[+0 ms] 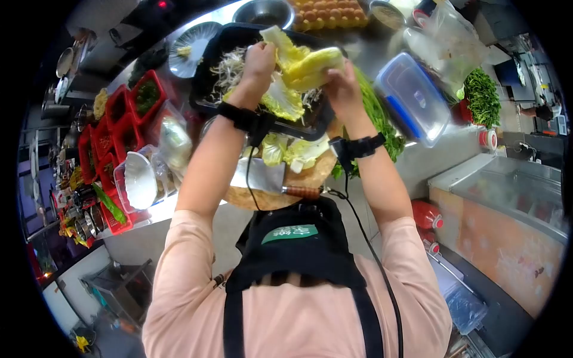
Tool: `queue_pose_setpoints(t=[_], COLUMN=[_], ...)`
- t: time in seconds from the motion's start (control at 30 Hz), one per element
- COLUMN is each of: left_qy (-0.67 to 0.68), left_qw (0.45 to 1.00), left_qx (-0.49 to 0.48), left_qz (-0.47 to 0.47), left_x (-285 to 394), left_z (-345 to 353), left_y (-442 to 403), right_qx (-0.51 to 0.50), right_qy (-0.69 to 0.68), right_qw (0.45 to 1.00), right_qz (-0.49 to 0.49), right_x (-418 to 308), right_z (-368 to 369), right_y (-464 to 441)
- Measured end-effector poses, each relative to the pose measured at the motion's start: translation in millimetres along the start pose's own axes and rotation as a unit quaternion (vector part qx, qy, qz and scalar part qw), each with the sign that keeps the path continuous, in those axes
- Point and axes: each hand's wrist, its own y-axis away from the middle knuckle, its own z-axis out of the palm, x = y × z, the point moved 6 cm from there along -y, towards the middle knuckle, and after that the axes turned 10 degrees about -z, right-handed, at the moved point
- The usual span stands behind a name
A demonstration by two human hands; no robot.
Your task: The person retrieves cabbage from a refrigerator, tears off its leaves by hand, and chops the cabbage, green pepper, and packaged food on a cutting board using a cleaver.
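Above a black tray [206, 89], my left hand [259, 62] is closed on a yellow cabbage leaf [279, 45]. My right hand [344, 80] has its fingers wrapped round a pale yellow cabbage head [313, 67], just right of the left hand. White bean sprouts [230, 70] lie in the tray, with another cabbage leaf [282, 98] between my wrists. Nearer my body, a cleaver [261, 175] with a wooden handle rests on a round wooden board [250, 198], beside loose cabbage pieces [303, 153].
Red containers [127, 137] and a white bowl [141, 179] stand at left. A plate [192, 49], metal bowl [262, 13] and egg tray [328, 13] are at the back. Right are green stalks [373, 107], a blue-edged plastic box [413, 95] and a chest freezer [507, 185].
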Motion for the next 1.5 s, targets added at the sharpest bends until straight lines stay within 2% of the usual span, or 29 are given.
queue_pose_setpoints(t=[0.1,0.17,0.23,0.27,0.3,0.33,0.37,0.43,0.53,0.6,0.63,0.7,0.73,0.77,0.8,0.83,0.87,0.9,0.97,1.03,1.1,1.13,1.17,1.23,1.3,1.33,1.43,1.47,1.5], left_qy=[0.092,0.098,0.019,-0.175,-0.174,-0.303,-0.420,-0.285,-0.214,-0.036,0.005,0.122,0.134,0.132,0.037,-0.059,-0.198,-0.317,-0.291,-0.291,-0.292,-0.206,-0.113,-0.060,-0.181,-0.413,-0.474,-0.267,-0.184], left_qw=[0.995,0.994,1.000,0.983,0.984,0.947,0.876,0.940,0.949,0.984,0.991,0.964,0.963,0.964,0.992,0.997,0.976,0.937,0.876,0.873,0.869,0.942,0.978,0.995,0.971,0.879,0.866,0.960,0.971], left_qx=[0.029,0.036,0.002,0.027,0.026,0.070,0.113,-0.163,-0.220,-0.171,-0.123,-0.232,-0.235,-0.232,-0.121,-0.005,0.004,-0.002,-0.022,-0.060,-0.097,-0.135,-0.168,-0.066,0.013,0.122,0.075,-0.082,-0.151], left_qz=[0.000,-0.034,-0.013,-0.040,-0.041,0.083,0.206,0.088,0.067,-0.041,-0.043,-0.029,-0.009,-0.005,0.026,0.053,0.088,0.148,0.385,0.387,0.388,0.226,0.057,0.035,0.156,0.202,0.139,0.028,-0.003], left_x=[1,3,-3,-7,-3,16,32,5,-1,0,3,11,16,15,9,7,16,5,17,14,14,6,-5,17,17,26,12,-16,-5], left_z=[-6,-15,-19,-24,-23,-16,-7,18,17,-10,-24,-36,-40,-39,-41,-44,-31,-14,12,14,11,-2,-13,-45,-83,-91,-79,-61,-30], left_y=[-8,-10,-33,-40,-32,-15,-1,12,23,20,17,10,14,17,16,22,36,40,80,76,68,48,34,26,-8,-4,1,-5,27], right_qx=[0.032,0.058,0.040,0.020,0.021,0.000,-0.021,-0.037,-0.054,-0.028,-0.001,-0.017,-0.036,-0.050,-0.059,-0.073,-0.089,-0.101,-0.037,-0.027,-0.007,-0.007,-0.008,0.016,-0.012,-0.022,-0.013,-0.001,-0.001], right_qy=[-0.071,-0.082,-0.032,-0.004,-0.003,0.069,0.141,0.193,0.255,0.248,0.242,0.291,0.523,0.705,0.587,0.343,0.201,0.054,0.150,-0.008,-0.044,-0.096,-0.147,-0.146,-0.122,-0.120,-0.095,-0.070,-0.072], right_qw=[0.997,0.995,0.999,1.000,1.000,0.997,0.989,0.980,0.965,0.968,0.969,0.956,0.842,0.651,0.780,0.936,0.972,0.980,0.984,0.990,0.987,0.980,0.971,0.972,0.978,0.977,0.985,0.987,0.987], right_qz=[0.009,-0.007,0.000,0.018,0.019,0.029,0.039,0.031,0.010,0.031,0.053,0.031,-0.129,-0.278,-0.207,0.008,0.086,0.163,0.085,0.136,0.156,0.173,0.187,0.183,0.166,0.174,0.140,0.142,0.146], right_x=[7,4,8,12,12,13,15,13,7,13,20,32,19,13,25,8,17,28,44,45,38,31,26,23,24,25,32,38,41], right_z=[-6,-9,-19,-21,-19,-15,-10,4,28,19,8,-12,-11,0,-3,42,59,73,49,33,27,29,33,25,13,11,13,14,19], right_y=[-7,-5,-6,-7,-6,-7,-8,-10,-14,-23,-29,-39,-42,-41,-45,-22,-9,0,-7,-7,-3,0,1,-3,-7,-10,-10,-9,-6])
